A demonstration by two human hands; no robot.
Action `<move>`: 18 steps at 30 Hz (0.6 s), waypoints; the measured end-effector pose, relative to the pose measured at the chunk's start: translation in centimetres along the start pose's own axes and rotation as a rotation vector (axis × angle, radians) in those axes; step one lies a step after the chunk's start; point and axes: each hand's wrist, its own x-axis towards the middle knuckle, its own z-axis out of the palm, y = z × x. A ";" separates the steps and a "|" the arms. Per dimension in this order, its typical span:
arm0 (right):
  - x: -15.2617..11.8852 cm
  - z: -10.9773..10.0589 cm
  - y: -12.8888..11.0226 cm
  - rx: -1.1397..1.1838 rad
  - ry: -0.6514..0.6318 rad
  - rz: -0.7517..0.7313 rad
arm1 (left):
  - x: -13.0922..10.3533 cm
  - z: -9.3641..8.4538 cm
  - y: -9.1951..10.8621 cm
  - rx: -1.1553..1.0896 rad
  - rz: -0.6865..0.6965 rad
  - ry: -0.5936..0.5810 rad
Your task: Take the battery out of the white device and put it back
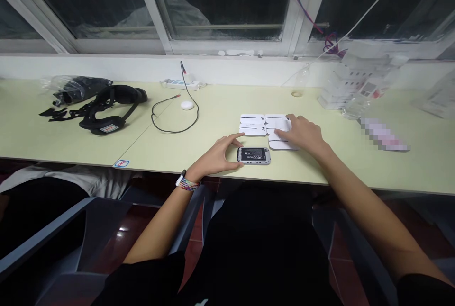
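Observation:
A small grey device (pixel 241 155) lies flat near the table's front edge, its black battery (pixel 253 155) marked 3000mAh uncovered. My left hand (pixel 221 155) is closed around its left end, thumb at the near edge and a finger at the far edge; the index finger stretches above it. Just behind lie several white rounded covers with black lines, among them a left cover (pixel 253 130) and a near right cover (pixel 280 143). My right hand (pixel 304 134) grips the far right cover (pixel 275 121) between thumb and fingers, hiding its right part.
A black headset (pixel 106 107) and a plastic-wrapped bundle (pixel 80 89) lie at the left. A black cable (pixel 170 131), a white oval object (pixel 186 105) and a power strip (pixel 183 84) are behind. White boxes (pixel 332 95), a clear bottle (pixel 351 108) and a blurred pink item (pixel 384 135) lie right.

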 end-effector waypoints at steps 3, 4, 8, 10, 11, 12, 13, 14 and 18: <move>0.0 0.4 0.4 0.082 -0.010 0.011 | 0.0 0.0 -0.1 -0.005 0.007 -0.004; 0.0 0.4 0.6 0.110 -0.011 0.018 | 0.0 0.0 -0.1 -0.006 0.008 -0.005; 0.5 0.3 1.6 0.249 0.012 0.010 | 0.0 0.1 -0.2 -0.007 0.008 -0.002; 0.6 0.5 1.7 0.355 0.082 -0.067 | 0.0 0.1 -0.3 -0.021 -0.001 -0.002; 0.4 0.7 1.5 0.409 0.134 -0.139 | 0.0 0.1 -0.3 -0.031 -0.007 -0.002; 0.0 1.0 1.1 0.455 0.190 -0.235 | 0.0 0.1 -0.2 -0.042 -0.015 -0.003; -0.5 1.3 0.5 0.489 0.237 -0.350 | 0.1 0.1 -0.2 -0.050 -0.021 -0.005; -1.2 1.6 -0.1 0.509 0.267 -0.477 | 0.0 0.1 -0.1 -0.056 -0.024 -0.006; -4.4 2.9 -2.9 0.407 0.185 -0.938 | -0.1 0.1 0.1 -0.029 -0.014 0.000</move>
